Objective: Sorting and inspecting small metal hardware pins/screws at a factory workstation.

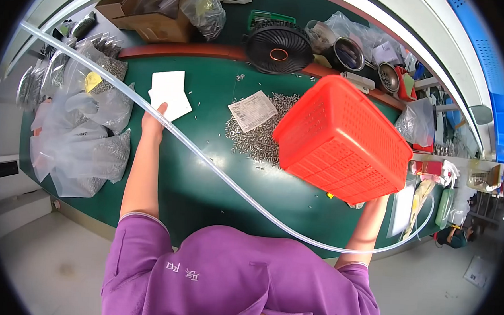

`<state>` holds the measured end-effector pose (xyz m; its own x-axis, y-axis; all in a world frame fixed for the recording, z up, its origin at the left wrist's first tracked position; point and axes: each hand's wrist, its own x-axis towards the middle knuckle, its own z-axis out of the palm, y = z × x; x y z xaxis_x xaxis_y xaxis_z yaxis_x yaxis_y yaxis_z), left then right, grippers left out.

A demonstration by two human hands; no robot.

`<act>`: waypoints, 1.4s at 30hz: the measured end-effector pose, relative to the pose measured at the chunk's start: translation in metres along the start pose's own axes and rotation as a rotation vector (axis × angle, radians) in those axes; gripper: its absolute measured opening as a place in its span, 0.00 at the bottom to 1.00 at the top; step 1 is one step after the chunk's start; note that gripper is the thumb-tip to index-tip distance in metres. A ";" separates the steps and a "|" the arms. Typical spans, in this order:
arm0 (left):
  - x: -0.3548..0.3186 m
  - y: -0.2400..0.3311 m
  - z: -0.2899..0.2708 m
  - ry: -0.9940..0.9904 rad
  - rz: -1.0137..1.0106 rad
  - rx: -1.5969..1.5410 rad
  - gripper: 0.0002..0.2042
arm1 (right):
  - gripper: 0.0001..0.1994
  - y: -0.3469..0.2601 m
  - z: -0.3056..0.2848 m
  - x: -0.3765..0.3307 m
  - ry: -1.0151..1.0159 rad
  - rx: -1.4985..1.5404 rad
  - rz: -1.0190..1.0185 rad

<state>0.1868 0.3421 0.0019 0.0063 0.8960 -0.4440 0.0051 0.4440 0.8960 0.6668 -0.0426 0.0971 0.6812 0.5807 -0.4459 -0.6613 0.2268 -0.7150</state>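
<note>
My left hand (155, 120) is closed on white cards (171, 95), at least two overlapping at an angle, with the thumb on top. They are at the left part of the green table. My right forearm (369, 226) reaches up behind a red plastic basket (347, 142) with pierced walls. That basket is tilted, held up by my right hand, whose fingers it hides. To its left lies a spread pile of small metal pins (258, 143). A printed paper slip (252, 111) rests on the pile.
Clear bags of metal parts (82, 143) crowd the left side. A clear tube (206, 159) crosses the view diagonally. At the back stand a cardboard box (151, 18), a black fan (279, 47) and metal bowls (348, 53). A red box (427, 168) sits at the right.
</note>
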 end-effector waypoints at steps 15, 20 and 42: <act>-0.179 -0.033 -0.145 -0.007 -0.245 -0.401 0.20 | 0.25 0.083 0.003 -0.091 -0.132 0.074 0.091; -0.208 -0.049 -0.170 -0.031 -0.217 -0.447 0.21 | 0.24 0.134 0.023 -0.126 0.062 -0.217 0.123; -0.116 -0.006 -0.084 -0.082 0.128 -0.183 0.20 | 0.30 0.193 0.050 -0.163 0.212 0.109 0.019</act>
<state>0.1019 0.2364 0.0476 0.0768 0.9449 -0.3183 -0.1820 0.3272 0.9273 0.4126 -0.0541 0.0592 0.7114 0.4108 -0.5702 -0.6968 0.3068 -0.6484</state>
